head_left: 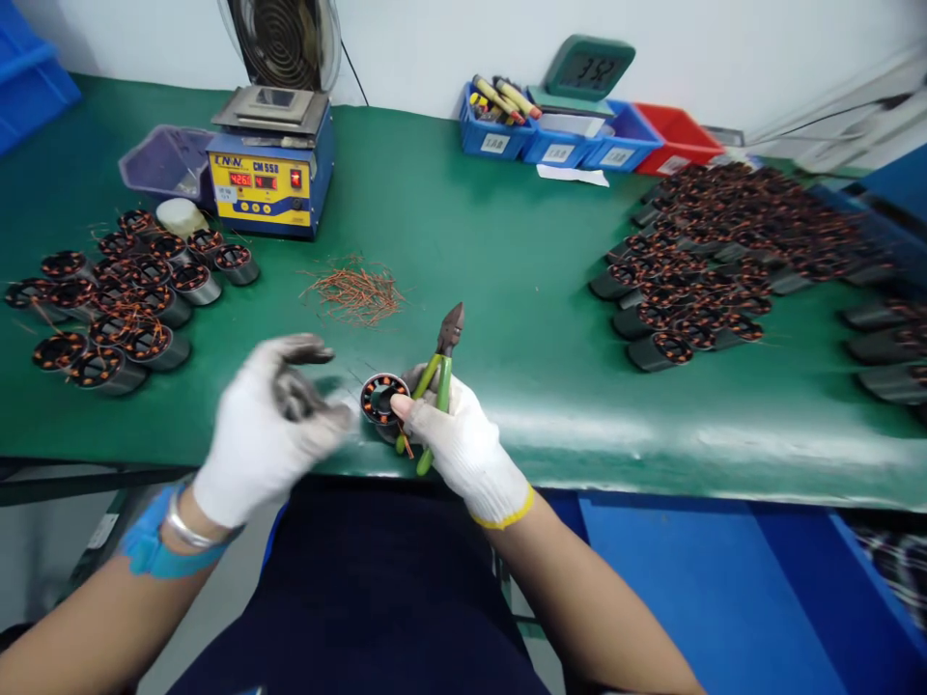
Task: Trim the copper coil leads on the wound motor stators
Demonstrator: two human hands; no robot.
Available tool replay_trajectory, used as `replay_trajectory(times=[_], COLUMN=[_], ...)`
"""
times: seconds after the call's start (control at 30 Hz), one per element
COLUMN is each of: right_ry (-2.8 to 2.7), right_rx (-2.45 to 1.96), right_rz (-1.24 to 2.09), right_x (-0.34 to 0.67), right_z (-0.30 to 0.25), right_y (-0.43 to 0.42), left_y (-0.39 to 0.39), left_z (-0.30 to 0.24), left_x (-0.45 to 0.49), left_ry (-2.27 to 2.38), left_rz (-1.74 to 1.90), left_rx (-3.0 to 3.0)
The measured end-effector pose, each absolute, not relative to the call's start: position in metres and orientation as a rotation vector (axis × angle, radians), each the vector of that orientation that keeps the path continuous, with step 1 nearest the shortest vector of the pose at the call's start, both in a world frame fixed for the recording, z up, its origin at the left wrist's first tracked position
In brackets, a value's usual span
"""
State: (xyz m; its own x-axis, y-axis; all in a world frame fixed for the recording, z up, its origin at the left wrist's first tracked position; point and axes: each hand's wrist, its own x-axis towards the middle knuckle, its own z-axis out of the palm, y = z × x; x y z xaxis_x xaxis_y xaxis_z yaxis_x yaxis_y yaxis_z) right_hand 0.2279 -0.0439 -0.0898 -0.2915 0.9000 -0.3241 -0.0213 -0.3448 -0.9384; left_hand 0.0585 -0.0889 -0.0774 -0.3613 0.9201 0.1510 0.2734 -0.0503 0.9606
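My right hand (453, 425), in a white glove, grips a motor stator (364, 396) with its thumb over the rim. The same hand also holds green-handled side cutters (450, 333), their jaws pointing away from me. Copper windings show inside the stator's ring, and thin wire ends stick out on its left side. Just left of it is my left hand (271, 415), also gloved and slightly blurred. Its index finger and thumb are apart, its other fingers curl inward, and I see nothing held in it. Copper wire clippings (356, 292) lie in a pile beyond my hands.
Many wound stators (116, 309) stand at the left, and a larger group (710, 251) at the right. A soldering pot unit (267, 183) with a fan sits at the back. Small blue bins (494, 140) and a red bin (673, 135) line the wall by a digital clock (590, 68).
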Motion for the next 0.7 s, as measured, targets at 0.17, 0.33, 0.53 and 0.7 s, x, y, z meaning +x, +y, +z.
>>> replay_trajectory(times=[0.17, 0.33, 0.53, 0.7], right_ry=[-1.141, -1.453, -2.066, -2.598], right_rx=[-1.155, -1.113, -1.355, -1.519], right_rz=[1.821, 1.932, 1.47, 0.955], right_x=[0.223, 0.248, 0.29, 0.303], right_z=[-0.095, -0.086, -0.064, -0.044], right_y=[-0.053, -0.054, -0.038, -0.037], left_y=[-0.087, -0.075, -0.066, -0.06], left_z=[-0.085, -0.081, -0.072, -0.075], left_x=[0.073, 0.043, 0.027, 0.028], left_ry=[1.492, 1.453, 1.551, 1.472], left_rz=[1.139, 0.751, 0.568, 0.668], left_rx=[1.193, 1.396, 1.746, 1.572])
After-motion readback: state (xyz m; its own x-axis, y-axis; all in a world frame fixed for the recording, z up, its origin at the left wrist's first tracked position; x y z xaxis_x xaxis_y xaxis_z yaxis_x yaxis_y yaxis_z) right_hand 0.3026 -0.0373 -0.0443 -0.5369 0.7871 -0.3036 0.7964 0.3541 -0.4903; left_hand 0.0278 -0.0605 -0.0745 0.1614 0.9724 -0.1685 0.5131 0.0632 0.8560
